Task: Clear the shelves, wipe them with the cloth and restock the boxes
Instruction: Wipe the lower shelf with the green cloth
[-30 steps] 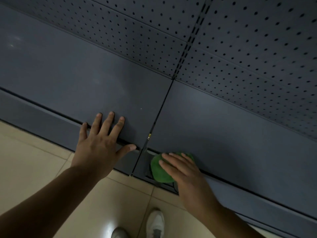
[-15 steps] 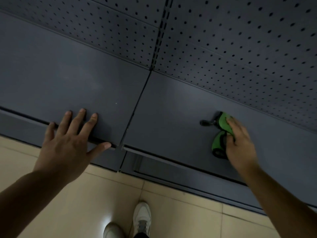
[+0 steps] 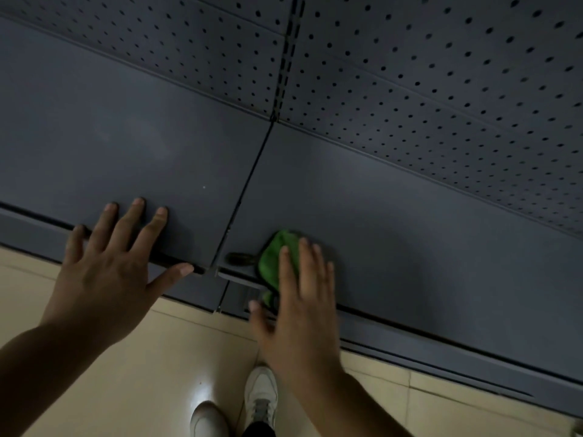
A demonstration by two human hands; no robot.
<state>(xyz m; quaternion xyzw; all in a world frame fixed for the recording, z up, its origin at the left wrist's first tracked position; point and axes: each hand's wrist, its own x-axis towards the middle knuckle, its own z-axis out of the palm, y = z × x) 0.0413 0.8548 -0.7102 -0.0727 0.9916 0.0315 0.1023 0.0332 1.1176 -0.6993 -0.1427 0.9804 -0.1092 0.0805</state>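
Back at the seam since half a second ago, the right hand (image 3: 303,298), grip open, presses the green cloth (image 3: 276,257) under straight fingers at the front edge of the shelf (image 3: 394,222). Left hand (image 3: 116,269) rests flat alongside, also open. Beyond the grip, the shelf runs long rightward.

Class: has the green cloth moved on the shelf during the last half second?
Yes. Under the right hand, the green cloth slid left, from well right of the seam between the shelf panels to just beside it, near the front edge.
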